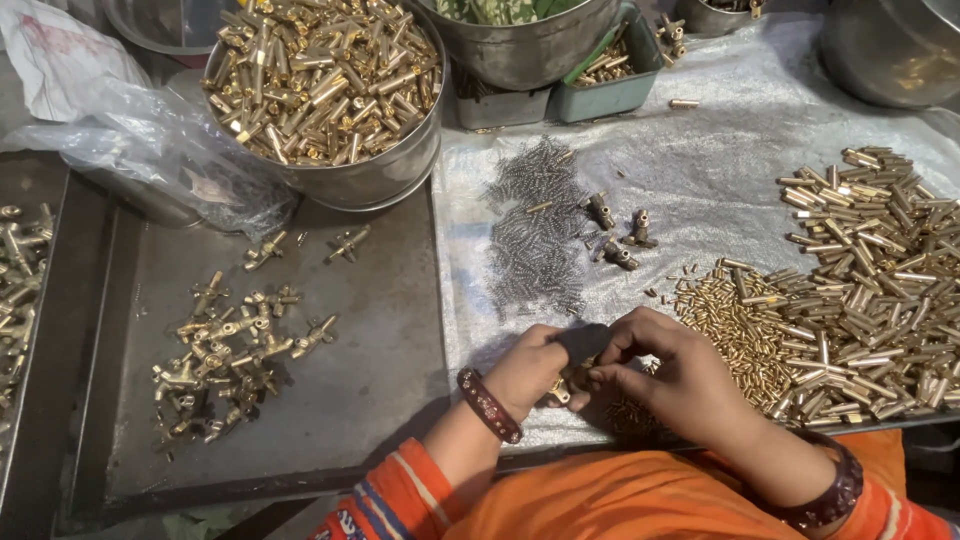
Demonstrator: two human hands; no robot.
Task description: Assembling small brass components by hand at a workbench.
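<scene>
My left hand [528, 368] and my right hand [668, 372] meet at the near edge of a plastic-covered work surface [700, 180]. Between their fingertips they pinch a small brass valve fitting [560, 388]; both hands touch it. A heap of tiny steel springs [535, 235] lies just beyond the hands. To the right spreads a pile of small brass pins [725, 320] and longer brass tubes [870, 270]. Three loose brass fittings [620, 235] stand beside the springs.
A dark metal tray [380, 350] on the left holds a cluster of assembled brass fittings [225, 350]. A steel tub [380, 175] full of brass parts stands at the back, with a plastic bag [130, 140] beside it and more steel bowls [880, 50] behind.
</scene>
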